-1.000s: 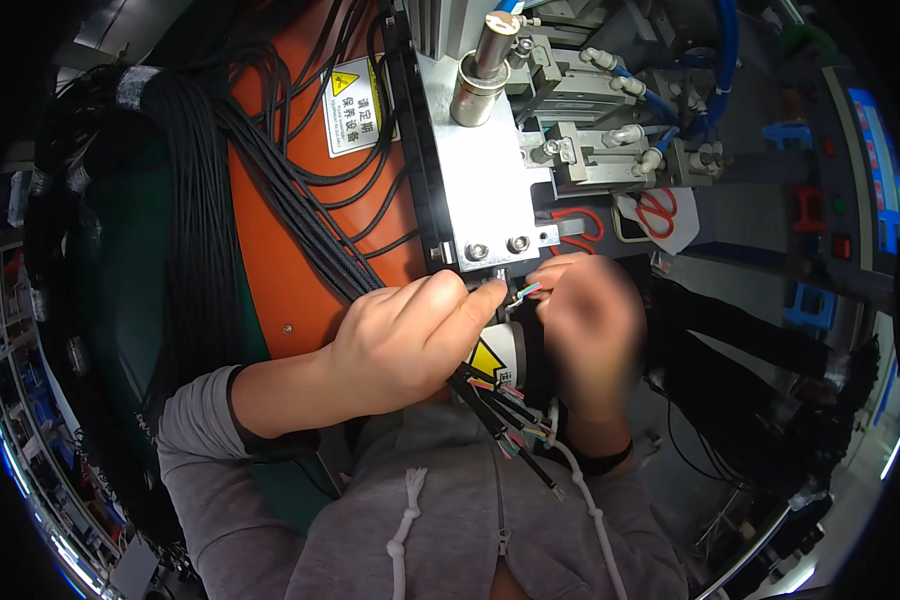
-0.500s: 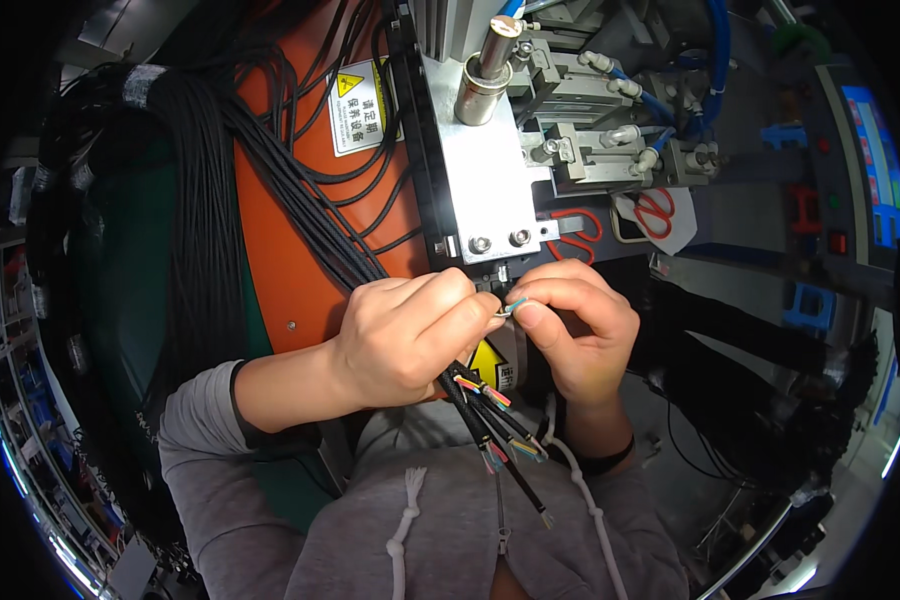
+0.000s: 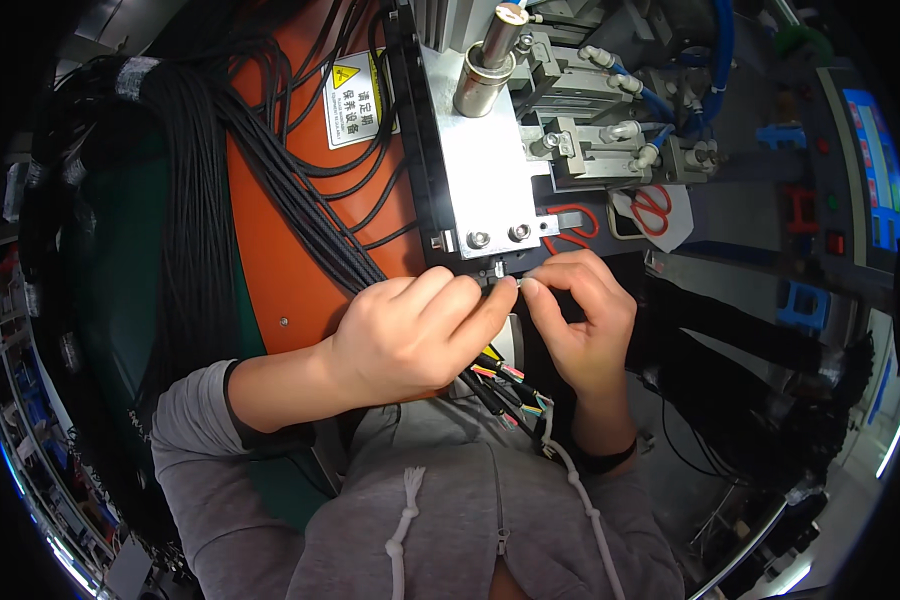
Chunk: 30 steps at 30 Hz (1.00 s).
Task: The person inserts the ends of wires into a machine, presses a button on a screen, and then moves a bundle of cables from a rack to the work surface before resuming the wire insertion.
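Observation:
Black sheathed cables come down from the upper left into my left hand, whose fingers are curled round them. Below that hand their stripped ends fan out, showing thin pink, yellow, blue and white wires. My left index fingertip points at the small metal tip under the machine's silver block. My right hand is closed in a pinch beside it, thumb against forefinger. A thin pale wire end shows between the two hands' fingertips; most of it is hidden.
Cylinders and blue air hoses sit right of the block. Red-handled scissors lie beyond my right hand. An orange panel with a warning label and a thick hanging cable bundle are on the left. A lit screen stands far right.
Both hands have shifted slightly up toward the metal tip under the block. The blue wire bit seen at the right fingertips no longer shows. The stripped cable ends have swung up and right.

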Each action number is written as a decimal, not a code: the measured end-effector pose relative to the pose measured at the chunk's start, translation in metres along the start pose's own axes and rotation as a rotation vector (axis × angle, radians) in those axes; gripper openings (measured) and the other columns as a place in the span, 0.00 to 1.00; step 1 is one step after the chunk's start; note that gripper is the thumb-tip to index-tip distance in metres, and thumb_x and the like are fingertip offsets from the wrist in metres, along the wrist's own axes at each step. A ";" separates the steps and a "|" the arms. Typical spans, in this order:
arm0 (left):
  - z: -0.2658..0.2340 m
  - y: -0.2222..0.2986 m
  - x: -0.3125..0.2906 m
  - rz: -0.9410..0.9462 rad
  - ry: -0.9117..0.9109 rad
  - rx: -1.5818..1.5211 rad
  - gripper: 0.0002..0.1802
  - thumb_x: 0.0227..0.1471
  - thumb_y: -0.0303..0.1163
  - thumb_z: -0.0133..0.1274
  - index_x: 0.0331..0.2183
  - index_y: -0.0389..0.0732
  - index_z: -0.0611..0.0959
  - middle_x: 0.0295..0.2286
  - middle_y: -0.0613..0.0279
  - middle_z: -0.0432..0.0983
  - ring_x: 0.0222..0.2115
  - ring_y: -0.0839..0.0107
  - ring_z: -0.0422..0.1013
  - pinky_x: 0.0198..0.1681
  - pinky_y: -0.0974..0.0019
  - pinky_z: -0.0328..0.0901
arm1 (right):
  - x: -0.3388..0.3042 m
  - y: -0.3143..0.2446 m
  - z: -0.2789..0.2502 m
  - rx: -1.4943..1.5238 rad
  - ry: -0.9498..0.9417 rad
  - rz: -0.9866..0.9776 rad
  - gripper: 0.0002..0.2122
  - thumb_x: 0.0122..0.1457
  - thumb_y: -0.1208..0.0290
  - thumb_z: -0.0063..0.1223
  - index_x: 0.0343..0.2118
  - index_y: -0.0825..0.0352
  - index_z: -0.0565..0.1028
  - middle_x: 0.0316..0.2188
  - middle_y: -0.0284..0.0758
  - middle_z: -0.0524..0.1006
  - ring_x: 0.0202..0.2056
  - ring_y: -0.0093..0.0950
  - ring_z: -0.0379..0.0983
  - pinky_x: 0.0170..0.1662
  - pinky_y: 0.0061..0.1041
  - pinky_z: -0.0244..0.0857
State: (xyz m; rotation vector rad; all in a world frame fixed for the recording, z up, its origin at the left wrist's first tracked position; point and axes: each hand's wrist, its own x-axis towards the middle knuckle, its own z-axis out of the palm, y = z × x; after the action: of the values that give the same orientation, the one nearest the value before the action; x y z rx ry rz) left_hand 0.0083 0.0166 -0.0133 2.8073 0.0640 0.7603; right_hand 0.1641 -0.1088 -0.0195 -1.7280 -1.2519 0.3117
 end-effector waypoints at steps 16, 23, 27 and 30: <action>0.001 0.002 -0.003 0.014 -0.140 0.099 0.12 0.43 0.30 0.54 0.32 0.35 0.82 0.24 0.70 0.63 0.25 0.79 0.63 0.20 0.79 0.59 | 0.000 0.016 0.024 -0.062 0.040 -0.025 0.05 0.44 0.83 0.56 0.22 0.69 0.71 0.20 0.35 0.69 0.23 0.31 0.66 0.27 0.28 0.61; 0.006 0.001 0.002 0.002 -0.102 0.069 0.10 0.40 0.28 0.55 0.30 0.37 0.81 0.25 0.70 0.65 0.25 0.79 0.65 0.21 0.78 0.61 | -0.007 0.024 0.030 0.424 0.019 0.521 0.03 0.49 0.83 0.54 0.24 0.71 0.72 0.21 0.35 0.71 0.22 0.25 0.66 0.29 0.23 0.62; 0.005 0.001 0.002 -0.001 -0.111 0.078 0.10 0.38 0.28 0.55 0.29 0.38 0.81 0.25 0.70 0.66 0.25 0.79 0.66 0.22 0.79 0.62 | -0.002 0.022 0.025 0.056 0.054 0.128 0.04 0.48 0.82 0.58 0.26 0.72 0.74 0.23 0.36 0.74 0.26 0.28 0.71 0.32 0.25 0.66; 0.004 0.002 0.003 -0.011 -0.106 0.099 0.12 0.37 0.28 0.55 0.30 0.37 0.81 0.26 0.69 0.67 0.25 0.79 0.66 0.21 0.78 0.62 | 0.003 0.020 0.021 -0.022 0.051 -0.101 0.05 0.46 0.82 0.60 0.27 0.71 0.75 0.26 0.37 0.75 0.28 0.31 0.73 0.34 0.27 0.67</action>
State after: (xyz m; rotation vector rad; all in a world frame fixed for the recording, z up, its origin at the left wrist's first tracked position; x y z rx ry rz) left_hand 0.0128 0.0142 -0.0149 2.9333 0.1023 0.6203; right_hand 0.1636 -0.0960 -0.0453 -1.6745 -1.3048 0.1941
